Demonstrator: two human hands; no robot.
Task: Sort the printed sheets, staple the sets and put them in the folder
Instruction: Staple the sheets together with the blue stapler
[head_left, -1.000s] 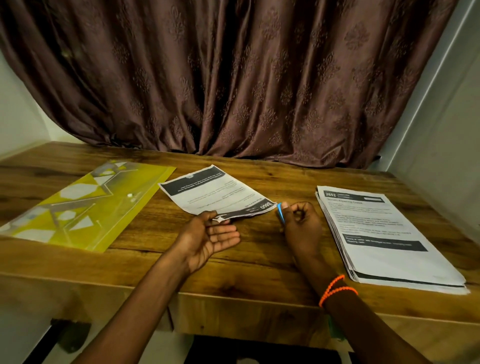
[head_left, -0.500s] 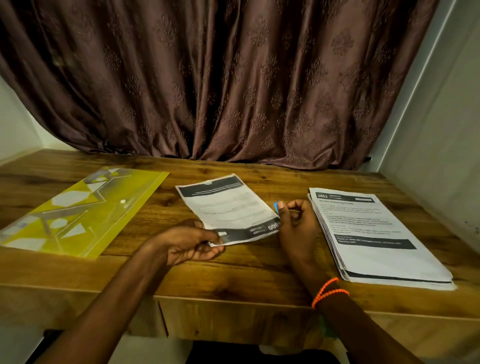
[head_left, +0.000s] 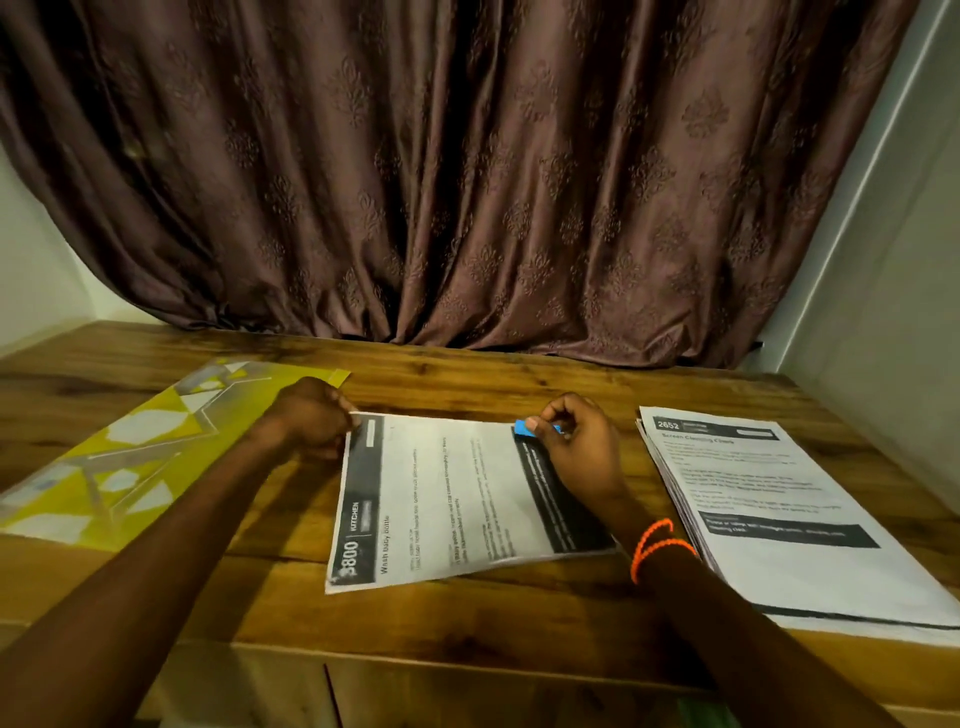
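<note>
A printed set of sheets (head_left: 447, 499) headed "3800 Kitchen" lies sideways on the wooden desk (head_left: 467, 618) in the middle. My left hand (head_left: 311, 415) pinches its far left corner with curled fingers. My right hand (head_left: 576, 441) holds a small blue stapler (head_left: 535, 428) at the set's far right corner; most of the stapler is hidden by my fingers. A thick stack of printed sheets (head_left: 779, 514), top page "2652", rests at the right. The yellow translucent folder (head_left: 119, 462) lies flat at the left.
A brown patterned curtain (head_left: 467, 182) hangs behind the desk. A white wall (head_left: 883, 291) closes the right side. The desk's front edge runs just below my forearms.
The set of sheets has been turned sideways and laid flat nearer me. My left hand went from its near edge to its far left corner. My right hand with the stapler stays at the other corner.
</note>
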